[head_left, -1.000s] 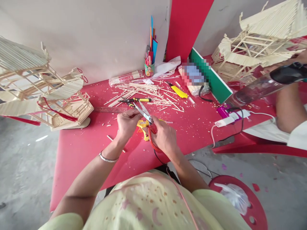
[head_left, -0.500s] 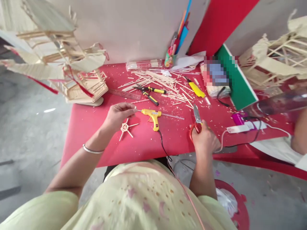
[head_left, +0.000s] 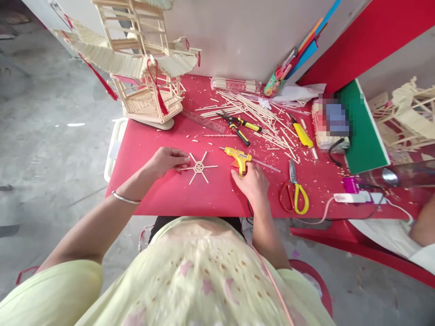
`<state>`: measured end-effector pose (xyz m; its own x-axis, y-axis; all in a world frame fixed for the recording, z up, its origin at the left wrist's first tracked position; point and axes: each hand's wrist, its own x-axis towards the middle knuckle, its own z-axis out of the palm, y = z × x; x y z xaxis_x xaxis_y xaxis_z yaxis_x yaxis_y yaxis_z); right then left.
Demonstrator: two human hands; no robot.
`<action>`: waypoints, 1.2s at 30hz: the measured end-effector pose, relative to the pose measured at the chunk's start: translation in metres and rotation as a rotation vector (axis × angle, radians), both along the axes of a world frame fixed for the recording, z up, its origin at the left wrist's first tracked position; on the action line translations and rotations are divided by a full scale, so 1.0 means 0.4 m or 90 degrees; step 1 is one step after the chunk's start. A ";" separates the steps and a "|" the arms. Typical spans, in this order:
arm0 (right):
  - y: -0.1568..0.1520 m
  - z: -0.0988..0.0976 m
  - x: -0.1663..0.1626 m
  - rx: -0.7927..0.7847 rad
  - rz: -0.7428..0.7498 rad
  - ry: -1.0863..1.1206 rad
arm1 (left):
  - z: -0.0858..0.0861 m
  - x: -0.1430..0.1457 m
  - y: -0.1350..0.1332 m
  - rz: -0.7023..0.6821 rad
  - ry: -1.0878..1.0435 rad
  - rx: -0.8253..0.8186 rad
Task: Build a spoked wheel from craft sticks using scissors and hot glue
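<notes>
A six-armed star of thin wooden sticks (head_left: pixel 199 168) lies flat on the red table. At its left arm is my left hand (head_left: pixel 166 161), fingers pinched together with a tiny pale bit at the tips, too small to name. My right hand (head_left: pixel 253 183) has its thumb and fingers around the handle of a yellow glue gun (head_left: pixel 239 156). The gun's nozzle points left and a clear glue stick (head_left: pixel 267 165) sticks out of its back. Red-and-yellow-handled scissors (head_left: pixel 294 190) lie to the right of that hand.
Behind the hands lie cutting pliers (head_left: pixel 239 127), a ruler (head_left: pixel 204 121), loose wooden sticks (head_left: pixel 258 111) and a yellow knife (head_left: pixel 302 133). A stick-built pavilion (head_left: pixel 146 68) stands at back left. To the right are a green board (head_left: pixel 365 129) and a power strip (head_left: pixel 356 198).
My right hand has let go of the scissors, now on the table, and moved left onto the glue gun. The star appears turned, with my left hand beside it. The view has shifted.
</notes>
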<state>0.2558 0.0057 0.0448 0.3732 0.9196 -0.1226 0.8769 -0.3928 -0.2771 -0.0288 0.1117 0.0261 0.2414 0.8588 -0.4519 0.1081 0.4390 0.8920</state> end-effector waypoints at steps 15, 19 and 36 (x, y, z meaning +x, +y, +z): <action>0.031 -0.052 0.027 0.003 -0.084 0.050 | 0.019 0.044 0.054 -0.271 0.248 -0.017; 0.031 -0.065 0.042 0.037 -0.088 0.115 | 0.031 0.047 0.058 -0.267 0.266 -0.058; 0.079 -0.045 -0.181 0.269 0.301 0.235 | 0.051 0.037 0.037 -0.220 0.211 -0.063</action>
